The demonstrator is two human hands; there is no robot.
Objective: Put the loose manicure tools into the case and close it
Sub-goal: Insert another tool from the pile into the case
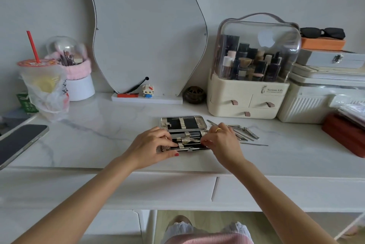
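Note:
The manicure case [182, 123] lies open on the white marble tabletop, its lid half at the back and its tool half toward me. Some metal tools sit under the straps of the near half. My left hand [152, 145] rests on the case's left end, fingers on the tools inside. My right hand [222, 141] presses at the right end, fingertips pinching at a strap or tool there; what it pinches is hidden. Several loose metal tools [244, 132] lie just right of the case, and one thin pick [254, 144] lies apart.
Behind stand a curvy mirror [146, 32], a cream cosmetics organizer [250, 77] and white boxes [324, 93] at right. A red case [343, 135] sits at the right edge. At left are a bagged drink cup [42, 85], a brush holder [77, 77] and a phone [18, 143].

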